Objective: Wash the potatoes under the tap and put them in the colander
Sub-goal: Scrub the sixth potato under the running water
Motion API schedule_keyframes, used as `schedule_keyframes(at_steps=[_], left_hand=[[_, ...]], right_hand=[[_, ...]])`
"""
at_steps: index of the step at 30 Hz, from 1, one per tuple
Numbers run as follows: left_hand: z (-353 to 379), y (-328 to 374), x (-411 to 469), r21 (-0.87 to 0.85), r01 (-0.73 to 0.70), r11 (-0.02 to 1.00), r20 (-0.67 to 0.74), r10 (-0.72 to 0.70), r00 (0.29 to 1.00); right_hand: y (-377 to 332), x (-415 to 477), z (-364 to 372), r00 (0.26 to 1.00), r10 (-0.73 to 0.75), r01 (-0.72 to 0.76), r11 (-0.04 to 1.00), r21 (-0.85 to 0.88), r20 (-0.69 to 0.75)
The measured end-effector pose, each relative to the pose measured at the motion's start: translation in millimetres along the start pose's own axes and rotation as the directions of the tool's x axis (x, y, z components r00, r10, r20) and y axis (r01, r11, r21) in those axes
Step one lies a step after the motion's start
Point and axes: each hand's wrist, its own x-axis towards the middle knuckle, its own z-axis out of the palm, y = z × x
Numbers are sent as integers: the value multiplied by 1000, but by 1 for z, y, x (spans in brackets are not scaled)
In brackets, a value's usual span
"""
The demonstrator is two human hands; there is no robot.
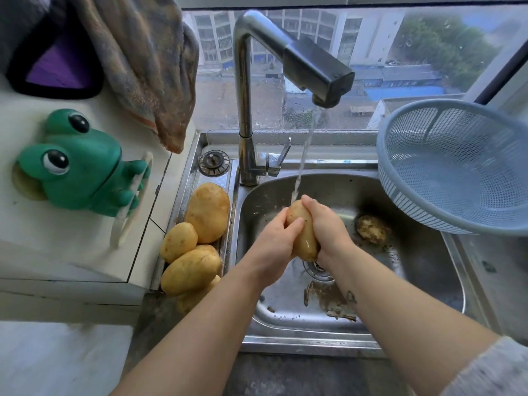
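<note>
potato (303,232): held over the sink basin (414,267), about frame centre. long axis runs 11 to 5 o'clock, skin wet and glossy at the lower end. water stream (305,155) from the tap (285,50) lands on its upper end.

left hand (271,241) grips it from 9 o'clock, thumb laid across the front. right hand (328,224) wraps it from 3 o'clock, fingers curled over the top.

drain (320,271) just below the potato, at 6 o'clock. brown lump (371,228) on the basin floor at 3 o'clock, apart from the hands.

other potatoes (197,244) heaped on the narrow steel ledge at 9 o'clock, touching one another.

colander (400,201), blue plastic, at 2 o'clock, tilted at the sink's right edge. sink plug (214,162) at 11 o'clock, beside the tap base.

further out, 9 to 10 o'clock: green frog holder (77,164) on a white tiled surface, towel (143,67) hanging above it.
</note>
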Motion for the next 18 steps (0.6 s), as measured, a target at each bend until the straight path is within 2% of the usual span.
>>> schedule_keyframes(at_steps=[3, 6, 9, 13, 15, 18], left_hand=[[2, 5, 3, -61, 45, 997, -144, -54, 988], [-1, 9, 13, -226, 170, 959, -269, -229, 936], [-3, 9, 22, -376, 253, 892, -268, -366, 891], [5, 9, 19, -406, 182, 896, -267, -307, 914], [8, 5, 18, -403, 128, 906, -272, -253, 929], [1, 2, 16, -416, 117, 902, -245, -235, 940]], right_hand=[[5, -2, 3, 996, -73, 79, 990, -121, 51], [9, -7, 3, 980, -125, 148, 977, -150, 155], [12, -12, 4, 946, -206, 280, 908, -312, 249], [11, -11, 8, 952, -280, 304, 912, -275, 125], [11, -7, 8, 960, -272, 279, 930, -239, 60], [13, -6, 6, 976, -177, 199, 959, -200, 125]])
